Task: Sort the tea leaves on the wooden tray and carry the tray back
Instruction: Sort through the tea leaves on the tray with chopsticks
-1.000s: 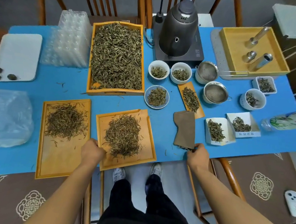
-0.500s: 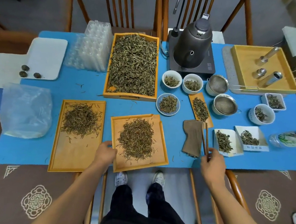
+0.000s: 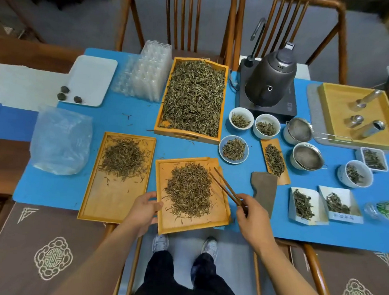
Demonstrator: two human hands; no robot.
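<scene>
A small wooden tray [image 3: 216, 218] lies at the table's front edge, slightly turned, with a heap of tea leaves [image 3: 188, 189] in its middle. My left hand [image 3: 143, 209] grips the tray's left edge. My right hand [image 3: 254, 217] holds a pair of dark wooden tongs [image 3: 225, 186] whose tips point up-left and reach the right side of the heap. A second flat tray [image 3: 107, 196] with a smaller heap of leaves [image 3: 125, 157] sits just to the left.
A deep tray full of leaves [image 3: 193, 96] stands behind. Bowls of tea [image 3: 233, 149], strainers [image 3: 307, 156], a kettle [image 3: 270, 80], paper boxes [image 3: 304, 205] and a brown cloth [image 3: 264, 190] crowd the right. A plastic bag [image 3: 60, 140] lies left.
My right hand has picked the tongs up from beside the brown cloth and swung them left over the small tray. My left hand stays on the tray's left edge.
</scene>
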